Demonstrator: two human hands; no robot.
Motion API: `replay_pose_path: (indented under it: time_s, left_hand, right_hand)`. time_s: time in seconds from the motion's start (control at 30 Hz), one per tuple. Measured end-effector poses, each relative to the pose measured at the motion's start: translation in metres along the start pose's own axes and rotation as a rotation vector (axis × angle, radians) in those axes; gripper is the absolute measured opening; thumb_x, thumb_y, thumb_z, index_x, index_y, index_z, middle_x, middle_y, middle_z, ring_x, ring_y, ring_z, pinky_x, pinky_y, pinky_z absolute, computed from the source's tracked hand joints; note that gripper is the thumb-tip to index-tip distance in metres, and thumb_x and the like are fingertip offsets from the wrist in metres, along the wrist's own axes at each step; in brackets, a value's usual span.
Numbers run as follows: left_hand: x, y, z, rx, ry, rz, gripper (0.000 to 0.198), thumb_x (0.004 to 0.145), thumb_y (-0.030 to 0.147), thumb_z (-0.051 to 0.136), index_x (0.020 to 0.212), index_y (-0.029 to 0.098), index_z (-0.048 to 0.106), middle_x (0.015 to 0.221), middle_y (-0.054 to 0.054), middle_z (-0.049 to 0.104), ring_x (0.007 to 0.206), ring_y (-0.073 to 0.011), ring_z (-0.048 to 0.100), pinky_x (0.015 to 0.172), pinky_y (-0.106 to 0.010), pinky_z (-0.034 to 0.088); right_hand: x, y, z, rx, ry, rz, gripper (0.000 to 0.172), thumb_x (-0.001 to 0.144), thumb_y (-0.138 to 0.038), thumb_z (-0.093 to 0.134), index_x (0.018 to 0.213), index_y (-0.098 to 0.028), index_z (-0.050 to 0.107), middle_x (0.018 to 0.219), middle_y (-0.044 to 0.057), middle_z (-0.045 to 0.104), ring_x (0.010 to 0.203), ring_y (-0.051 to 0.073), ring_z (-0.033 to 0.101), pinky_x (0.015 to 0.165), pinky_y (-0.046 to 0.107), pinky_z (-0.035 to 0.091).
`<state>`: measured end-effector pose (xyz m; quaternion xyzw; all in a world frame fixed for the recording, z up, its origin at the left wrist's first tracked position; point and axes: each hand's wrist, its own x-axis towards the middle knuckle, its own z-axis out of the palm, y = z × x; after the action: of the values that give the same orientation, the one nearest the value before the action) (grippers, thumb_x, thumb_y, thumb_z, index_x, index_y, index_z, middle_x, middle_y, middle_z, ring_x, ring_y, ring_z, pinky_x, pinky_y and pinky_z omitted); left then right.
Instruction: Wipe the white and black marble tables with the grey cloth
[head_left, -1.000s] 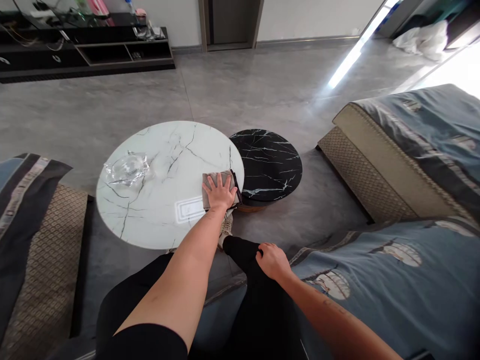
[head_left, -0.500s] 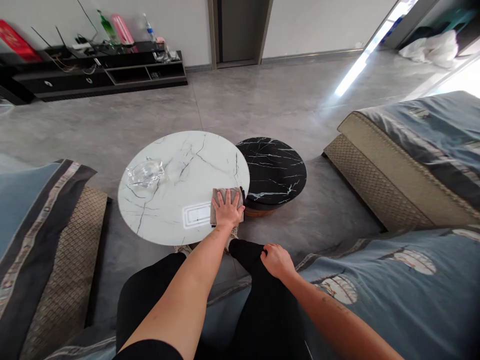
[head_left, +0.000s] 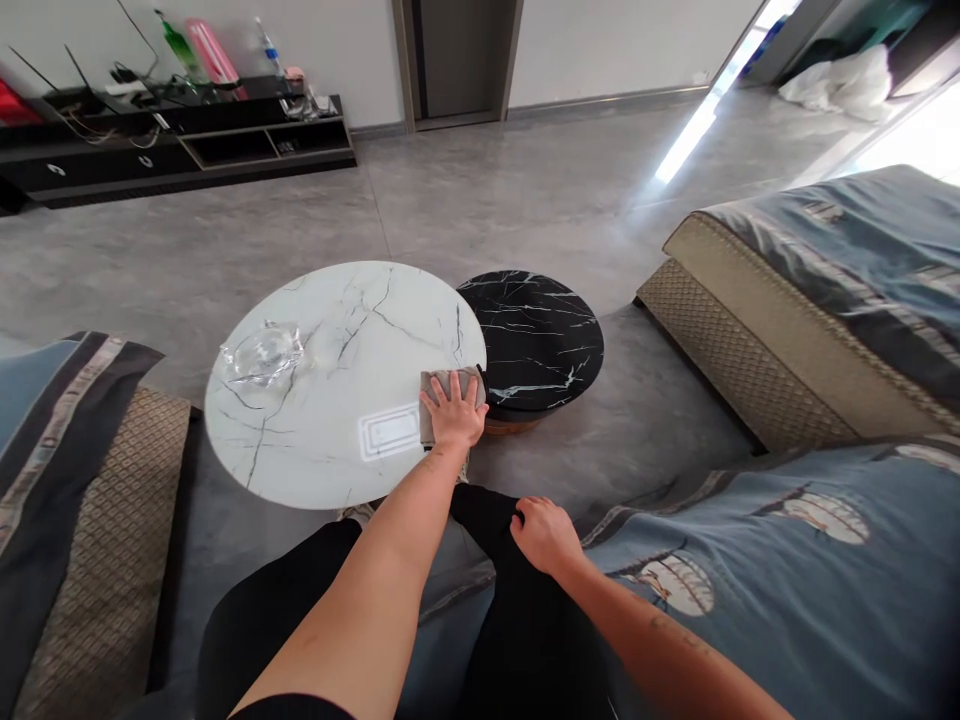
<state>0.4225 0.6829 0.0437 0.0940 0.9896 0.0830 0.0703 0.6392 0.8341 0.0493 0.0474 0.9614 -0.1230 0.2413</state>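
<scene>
Left hand (head_left: 453,420), fingers (head_left: 459,392) spread flat, pressing but not gripping, on grey cloth (head_left: 450,378) at the white marble tabletop's (head_left: 322,440) right rim; right hand (head_left: 546,535), farther off below the tabletop, fingers loosely curled on black-trousered knee (head_left: 480,512).

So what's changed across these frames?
The left hand slid the grey cloth a little toward the person, along the near rim of the white marble table, staying flat on it. The right hand stayed on the black-clad knee, and the glass dish stayed put.
</scene>
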Motion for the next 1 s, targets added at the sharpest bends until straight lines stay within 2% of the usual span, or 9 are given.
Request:
replay_pose_path:
  time_s: [0.13,0.3,0.47,0.6,0.7,0.8,1.0]
  left_hand:
    - [0.036,0.018,-0.002,-0.020,0.005,-0.016,0.078,0.107,0.066,0.038,0.178,0.037,0.030,0.189,-0.011,0.015,0.170,-0.0567,0.003,0.128,-0.087,0.005]
    - [0.080,0.030,-0.005,-0.060,0.008,-0.005,0.078,0.106,0.066,0.038,0.178,0.036,0.031,0.189,-0.010,0.016,0.170,-0.0573,0.001,0.129,-0.087,0.002]
    - [0.125,0.032,-0.008,-0.108,-0.004,0.021,0.078,0.105,0.067,0.037,0.177,0.038,0.033,0.190,-0.006,0.013,0.170,-0.0544,-0.003,0.130,-0.085,-0.004]
    - [0.152,0.025,-0.015,-0.114,0.004,0.061,0.076,0.105,0.068,0.038,0.176,0.039,0.036,0.190,-0.003,0.015,0.171,-0.0531,-0.002,0.131,-0.083,-0.003]
    - [0.165,0.013,-0.022,-0.122,-0.001,0.087,0.075,0.106,0.068,0.036,0.176,0.039,0.037,0.189,-0.001,0.017,0.171,-0.0513,0.000,0.133,-0.081,-0.001]
    - [0.175,-0.009,-0.029,-0.123,0.014,0.078,0.075,0.107,0.067,0.033,0.176,0.038,0.036,0.189,0.001,0.019,0.171,-0.0490,0.002,0.134,-0.077,0.001]
    - [0.176,-0.083,-0.042,-0.114,0.062,-0.087,0.076,0.107,0.067,0.032,0.177,0.038,0.032,0.190,0.001,0.017,0.171,-0.0481,0.002,0.135,-0.075,0.001]
  right_hand:
    - [-0.001,0.006,-0.001,0.013,-0.027,0.015,0.028,0.105,-0.030,0.055,0.113,-0.019,0.079,0.123,0.010,0.077,0.120,0.026,0.068,0.104,0.034,0.047]
    - [0.001,0.015,0.001,0.042,-0.055,0.051,0.029,0.105,-0.028,0.055,0.116,-0.019,0.080,0.127,0.011,0.076,0.124,0.025,0.067,0.111,0.031,0.045]
    - [0.003,0.025,0.005,0.075,-0.045,0.060,0.030,0.104,-0.026,0.055,0.119,-0.020,0.080,0.133,0.010,0.075,0.127,0.024,0.067,0.116,0.032,0.045]
    - [0.004,0.033,0.008,0.105,-0.040,0.091,0.033,0.104,-0.024,0.055,0.124,-0.020,0.080,0.142,0.009,0.072,0.132,0.024,0.066,0.120,0.031,0.045]
    - [0.004,0.038,0.009,0.109,-0.051,0.107,0.036,0.104,-0.025,0.054,0.129,-0.020,0.080,0.145,0.009,0.071,0.135,0.024,0.065,0.120,0.032,0.046]
    - [0.004,0.041,0.011,0.100,-0.047,0.112,0.039,0.105,-0.025,0.051,0.132,-0.019,0.080,0.147,0.008,0.070,0.139,0.024,0.063,0.123,0.032,0.045]
    - [0.005,0.040,0.008,0.080,-0.082,0.126,0.040,0.106,-0.024,0.052,0.136,-0.019,0.078,0.151,0.008,0.068,0.141,0.024,0.062,0.127,0.034,0.042]
